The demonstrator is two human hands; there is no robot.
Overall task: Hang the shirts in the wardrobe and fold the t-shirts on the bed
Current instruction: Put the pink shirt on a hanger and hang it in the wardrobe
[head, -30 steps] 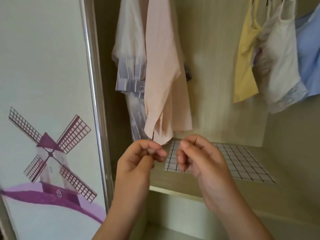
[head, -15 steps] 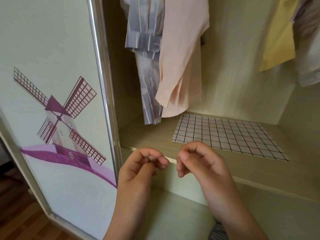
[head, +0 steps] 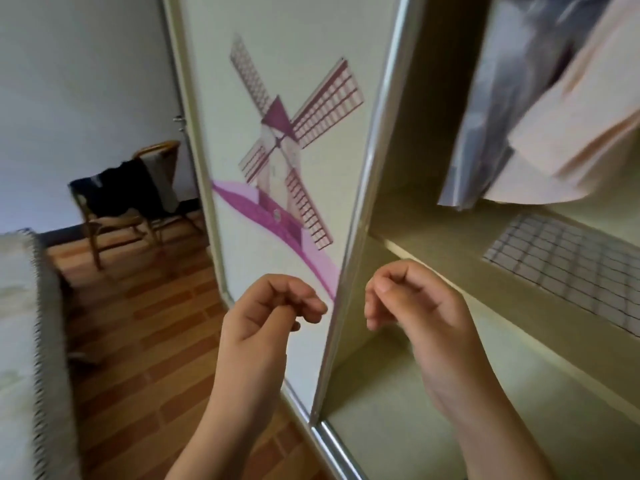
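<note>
Your left hand (head: 273, 306) and right hand (head: 412, 299) are raised side by side and apart. Both have the fingers curled in, and nothing is visible inside them. Behind your left hand stands the sliding door (head: 214, 81), printed with one purple windmill (head: 280, 140). Behind your right hand runs the wardrobe shelf (head: 450, 251), carrying one grid-patterned mat (head: 571, 265). Up and right of that hand hang two blurred shirts: one grey striped shirt (head: 502, 98) and one peach shirt (head: 581, 133). Left of your left hand lie the plank floor (head: 145, 341), one chair (head: 117, 221) draped with dark clothing (head: 121, 192), and the bed (head: 17, 323) farthest left.
</note>
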